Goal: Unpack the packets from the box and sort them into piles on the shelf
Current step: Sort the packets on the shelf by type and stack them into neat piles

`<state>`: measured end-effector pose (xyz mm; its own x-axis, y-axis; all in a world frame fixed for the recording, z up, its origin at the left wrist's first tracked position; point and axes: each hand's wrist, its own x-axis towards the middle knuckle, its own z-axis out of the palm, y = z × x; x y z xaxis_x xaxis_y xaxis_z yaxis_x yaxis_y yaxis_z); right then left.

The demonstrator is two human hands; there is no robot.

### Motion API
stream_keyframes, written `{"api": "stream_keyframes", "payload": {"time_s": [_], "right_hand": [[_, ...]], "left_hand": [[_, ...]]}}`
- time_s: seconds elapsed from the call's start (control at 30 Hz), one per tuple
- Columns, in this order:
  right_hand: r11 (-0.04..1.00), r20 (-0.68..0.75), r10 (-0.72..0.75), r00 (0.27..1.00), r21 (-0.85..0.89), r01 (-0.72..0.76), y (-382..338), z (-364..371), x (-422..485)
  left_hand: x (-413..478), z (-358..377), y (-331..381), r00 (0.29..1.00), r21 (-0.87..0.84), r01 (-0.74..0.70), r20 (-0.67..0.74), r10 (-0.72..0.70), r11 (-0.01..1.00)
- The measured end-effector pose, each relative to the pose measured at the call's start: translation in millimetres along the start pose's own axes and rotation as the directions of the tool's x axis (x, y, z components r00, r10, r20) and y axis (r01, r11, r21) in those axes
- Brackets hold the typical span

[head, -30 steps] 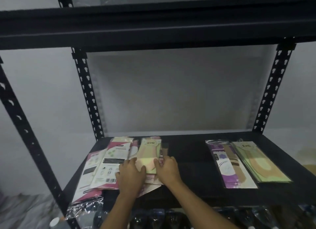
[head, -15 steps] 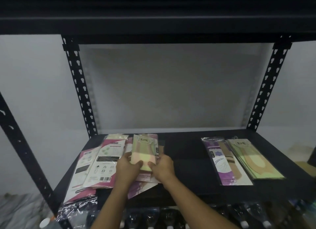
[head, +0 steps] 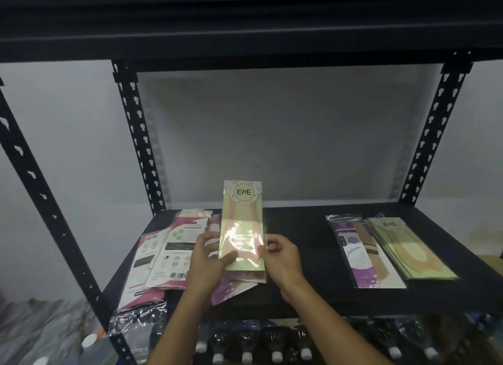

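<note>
Black metal shelf (head: 299, 228) stands against a pale grey wall, and on its left part lies a loose heap of pink and white packets (head: 174, 253). Both hands hold a green packet (head: 243, 228) marked ENE, tilted up over this heap: the left hand (head: 209, 258) grips its left edge with the thumb in front, and the right hand (head: 283, 258) pinches its right edge. Well apart, on the right part of the same shelf, lie a purple packet (head: 359, 253) and, just beside it, a pile of green packets (head: 408, 247).
</note>
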<state>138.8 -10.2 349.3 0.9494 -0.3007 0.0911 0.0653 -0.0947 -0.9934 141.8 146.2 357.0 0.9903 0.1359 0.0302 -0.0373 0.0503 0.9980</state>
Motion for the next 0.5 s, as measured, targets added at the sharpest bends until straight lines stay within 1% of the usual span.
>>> {"api": "stream_keyframes", "payload": {"time_s": [0.1, 0.23, 0.5], "right_hand": [[0.999, -0.014, -0.032, 0.999, 0.011, 0.032, 1, -15, -5], [0.998, -0.026, -0.054, 0.998, 0.024, 0.055, 2, -32, -11], [0.997, -0.058, -0.078, 0.995, 0.016, 0.079, -2, -61, -13]], "left_hand": [[-12, 5, -2, 0.999, -0.028, -0.016, 0.048, 0.017, 0.999], [-24, 15, -1, 0.993, -0.016, -0.035, 0.108, 0.036, 0.999], [-34, 39, 7, 0.989, 0.078, -0.136, 0.072, 0.13, 0.988]]}}
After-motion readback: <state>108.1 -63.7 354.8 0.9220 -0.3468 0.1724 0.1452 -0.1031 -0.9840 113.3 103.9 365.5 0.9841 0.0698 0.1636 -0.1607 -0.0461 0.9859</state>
